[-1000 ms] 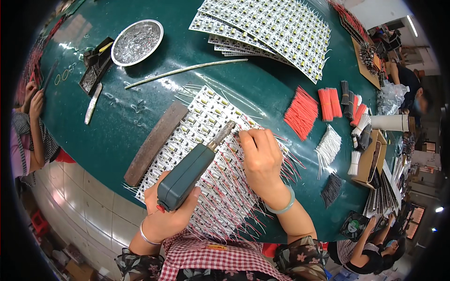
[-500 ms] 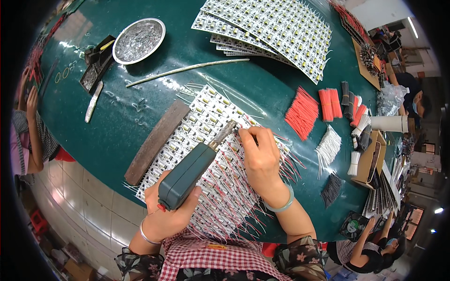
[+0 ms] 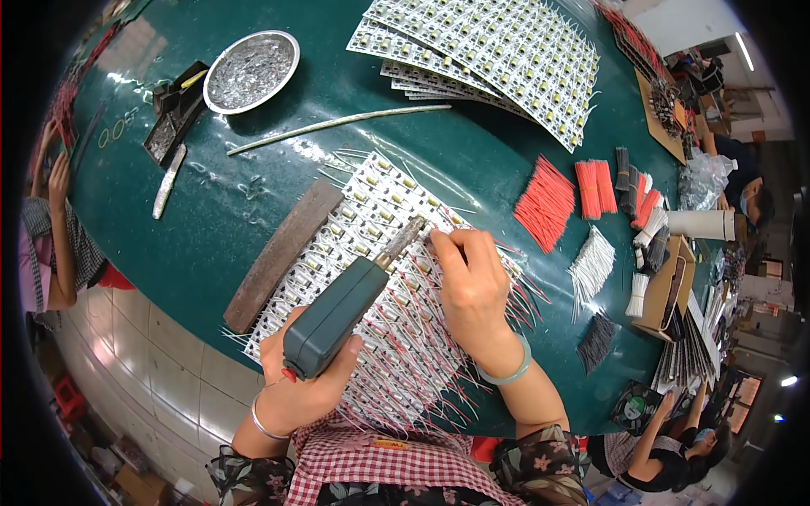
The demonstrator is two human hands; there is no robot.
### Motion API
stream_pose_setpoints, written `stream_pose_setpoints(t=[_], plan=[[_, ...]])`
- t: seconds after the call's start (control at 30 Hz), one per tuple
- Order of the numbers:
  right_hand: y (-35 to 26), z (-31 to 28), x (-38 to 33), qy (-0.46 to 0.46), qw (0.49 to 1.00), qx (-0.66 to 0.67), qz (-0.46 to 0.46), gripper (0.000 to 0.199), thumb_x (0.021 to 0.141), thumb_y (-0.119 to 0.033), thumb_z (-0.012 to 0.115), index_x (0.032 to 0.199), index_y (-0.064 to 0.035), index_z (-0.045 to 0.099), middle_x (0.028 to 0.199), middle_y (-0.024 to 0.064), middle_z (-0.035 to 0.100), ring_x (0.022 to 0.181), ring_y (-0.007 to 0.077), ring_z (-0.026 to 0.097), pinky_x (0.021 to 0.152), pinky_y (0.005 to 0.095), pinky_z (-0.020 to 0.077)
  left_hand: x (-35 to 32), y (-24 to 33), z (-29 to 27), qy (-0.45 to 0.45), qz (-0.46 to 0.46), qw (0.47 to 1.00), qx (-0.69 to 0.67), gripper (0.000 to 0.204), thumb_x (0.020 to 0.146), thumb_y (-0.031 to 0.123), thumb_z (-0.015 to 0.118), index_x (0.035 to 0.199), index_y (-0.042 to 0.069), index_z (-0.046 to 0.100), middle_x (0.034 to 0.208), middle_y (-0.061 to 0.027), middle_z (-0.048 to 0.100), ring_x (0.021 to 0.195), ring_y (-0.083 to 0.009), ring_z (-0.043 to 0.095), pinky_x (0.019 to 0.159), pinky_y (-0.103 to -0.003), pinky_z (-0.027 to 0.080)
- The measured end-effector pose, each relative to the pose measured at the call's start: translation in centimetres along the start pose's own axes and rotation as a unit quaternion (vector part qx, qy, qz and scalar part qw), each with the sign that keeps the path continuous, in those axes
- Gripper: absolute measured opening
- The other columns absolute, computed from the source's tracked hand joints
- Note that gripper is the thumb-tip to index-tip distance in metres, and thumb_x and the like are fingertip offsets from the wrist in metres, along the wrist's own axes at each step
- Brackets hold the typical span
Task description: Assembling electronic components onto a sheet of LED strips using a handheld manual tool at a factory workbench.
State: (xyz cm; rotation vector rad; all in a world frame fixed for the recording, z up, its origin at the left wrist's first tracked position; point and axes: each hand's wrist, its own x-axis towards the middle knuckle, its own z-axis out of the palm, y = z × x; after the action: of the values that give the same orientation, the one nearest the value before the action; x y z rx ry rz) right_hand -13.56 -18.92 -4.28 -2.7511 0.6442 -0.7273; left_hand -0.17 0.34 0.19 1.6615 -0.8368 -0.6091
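My left hand (image 3: 304, 384) is wrapped round a dark green, pistol-shaped soldering gun (image 3: 336, 316). Its metal tip points up and away, over a panel of white circuit boards (image 3: 384, 198) lying on the table. Close to the right of the tip, my right hand (image 3: 472, 287) has thumb and forefinger pinched together. They seem to hold a thin wire, mostly hidden by the fingers. Many red and white wires (image 3: 422, 358) stick out from the nearer part of the panel, under and between my forearms. A long brown bar (image 3: 283, 257) lies along the panel's left edge.
Stacked board panels (image 3: 481, 51) lie at the far side. A metal bowl (image 3: 253, 72), a dark holder (image 3: 173, 126) and a long solder stick (image 3: 337, 129) are far left. Red wires (image 3: 544, 204), white wires (image 3: 592, 261) and a carton (image 3: 666, 291) lie right. Other people sit around.
Both hands stay almost where they were. The soldering gun has shifted very slightly left, and its tip sits a touch farther from my right fingertips.
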Motion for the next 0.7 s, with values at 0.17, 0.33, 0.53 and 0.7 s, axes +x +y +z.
stream_pose_setpoints(t=[0.17, 0.33, 0.53, 0.7], plan=[[0.08, -0.19, 0.19, -0.023, 1.0, 0.013, -0.005, 0.039, 0.075, 0.006, 0.066, 0.114, 0.0074, 0.066, 0.094, 0.0143, 0.057, 0.084, 0.0298, 0.058, 0.07, 0.0396, 0.0499, 0.14, -0.07, -0.12, 0.004, 0.019, 1.0, 0.008, 0.025, 0.082, 0.0, 0.079, 0.105, -0.006, 0.071, 0.09, -0.0126, 0.07, 0.069, -0.0144, 0.066, 0.061, -0.027, 0.051], [0.08, -0.17, 0.17, -0.022, 1.0, 0.004, -0.008, 0.037, 0.075, 0.005, 0.066, 0.112, 0.0068, 0.067, 0.093, 0.0132, 0.057, 0.083, 0.0289, 0.058, 0.068, 0.0387, 0.05, -0.18, -0.17, -0.26, 0.015, 0.003, 1.0, -0.01, 0.024, 0.082, 0.0, 0.078, 0.104, -0.006, 0.071, 0.089, -0.013, 0.07, 0.066, -0.0147, 0.065, 0.06, -0.028, 0.05], [0.41, 0.11, -0.19, 0.011, 1.0, 0.003, -0.005, 0.034, 0.074, 0.006, 0.067, 0.108, 0.0041, 0.067, 0.092, 0.0126, 0.059, 0.081, 0.0285, 0.06, 0.068, 0.0381, 0.0509, -0.23, -0.28, -0.61, 0.018, 0.032, 0.999, 0.011, 0.025, 0.08, -0.001, 0.078, 0.103, -0.006, 0.071, 0.086, -0.0131, 0.07, 0.063, -0.0155, 0.064, 0.058, -0.028, 0.049], [0.12, 0.42, -0.05, 0.051, 0.999, 0.014, 0.013, 0.035, 0.072, 0.012, 0.074, 0.105, 0.0, 0.07, 0.09, 0.0117, 0.062, 0.079, 0.0281, 0.063, 0.066, 0.0382, 0.0514, -0.29, -0.19, -0.3, 0.012, 0.027, 1.0, 0.01, 0.025, 0.08, -0.001, 0.079, 0.103, -0.006, 0.072, 0.087, -0.0124, 0.07, 0.063, -0.0148, 0.064, 0.058, -0.028, 0.049]])
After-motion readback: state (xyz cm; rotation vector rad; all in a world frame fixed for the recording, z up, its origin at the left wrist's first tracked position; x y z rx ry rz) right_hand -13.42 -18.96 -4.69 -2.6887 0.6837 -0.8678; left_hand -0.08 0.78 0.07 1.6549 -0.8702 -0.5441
